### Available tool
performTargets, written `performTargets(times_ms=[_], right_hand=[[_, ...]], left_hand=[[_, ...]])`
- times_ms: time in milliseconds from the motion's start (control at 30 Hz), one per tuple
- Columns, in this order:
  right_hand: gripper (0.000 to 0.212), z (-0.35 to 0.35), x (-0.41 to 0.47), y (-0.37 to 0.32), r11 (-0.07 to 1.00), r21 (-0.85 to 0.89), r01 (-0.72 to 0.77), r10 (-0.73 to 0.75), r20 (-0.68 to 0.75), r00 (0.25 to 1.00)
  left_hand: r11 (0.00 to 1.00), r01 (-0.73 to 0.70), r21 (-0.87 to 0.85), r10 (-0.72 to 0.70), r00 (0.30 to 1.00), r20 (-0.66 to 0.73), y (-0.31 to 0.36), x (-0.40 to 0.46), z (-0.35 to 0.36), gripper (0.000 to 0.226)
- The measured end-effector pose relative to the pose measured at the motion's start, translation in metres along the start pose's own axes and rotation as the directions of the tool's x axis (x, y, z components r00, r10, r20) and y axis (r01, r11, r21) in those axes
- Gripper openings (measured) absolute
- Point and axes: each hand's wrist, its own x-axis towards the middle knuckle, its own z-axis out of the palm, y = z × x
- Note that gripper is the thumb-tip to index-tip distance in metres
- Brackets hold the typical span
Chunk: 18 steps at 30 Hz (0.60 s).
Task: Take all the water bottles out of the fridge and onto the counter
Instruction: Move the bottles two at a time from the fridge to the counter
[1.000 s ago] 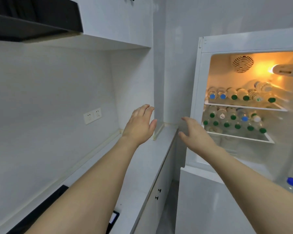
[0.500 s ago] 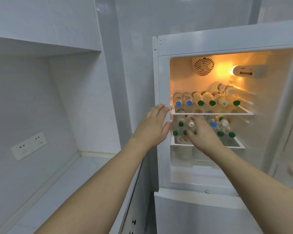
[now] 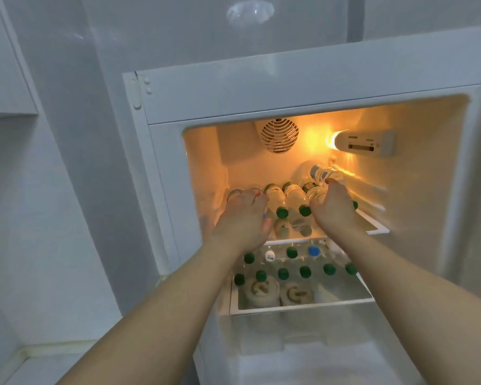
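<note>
The fridge (image 3: 261, 90) stands open and lit. Several clear water bottles with green caps (image 3: 282, 202) lie on its upper shelf (image 3: 378, 230), one more stacked on top (image 3: 320, 172). My left hand (image 3: 242, 218) curls over a bottle at the shelf's left end, a bit of blue cap showing under it. My right hand (image 3: 333, 209) curls over a bottle at the right end. Several more bottles with green, blue and white caps (image 3: 305, 270) lie on the lower shelf (image 3: 303, 304). The held bottles are mostly hidden by my hands.
Two round lidded tubs (image 3: 261, 293) sit at the front of the lower shelf. The white counter (image 3: 39, 368) lies at the lower left, beside the fridge. A fan grille (image 3: 279, 136) and a lamp housing (image 3: 364, 143) are on the fridge's back wall.
My view has moved closer to the fridge. Both hands went from in front of the lower shelf up into the upper shelf and curled over bottles there.
</note>
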Motion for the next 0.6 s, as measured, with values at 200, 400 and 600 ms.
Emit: performTargets(times_ms=[200, 400, 600], right_hand=[[0.05, 0.008, 0.072, 0.048, 0.976, -0.162, -0.145, 0.149, 0.014, 0.989], [0.021, 0.021, 0.093, 0.095, 0.894, -0.441, -0.084, 0.13, 0.075, 0.989], [0.024, 0.051, 0.117, 0.121, 0.904, -0.423, -0.059, 0.07, 0.011, 0.998]], left_hand=[[0.996, -0.073, 0.046, 0.07, 0.996, 0.05, 0.0, 0.077, 0.049, 0.053], [0.986, -0.164, 0.006, 0.161, 0.975, 0.15, 0.02, 0.165, 0.077, 0.056], [0.951, -0.308, 0.007, 0.302, 0.938, 0.171, 0.046, 0.225, 0.108, 0.068]])
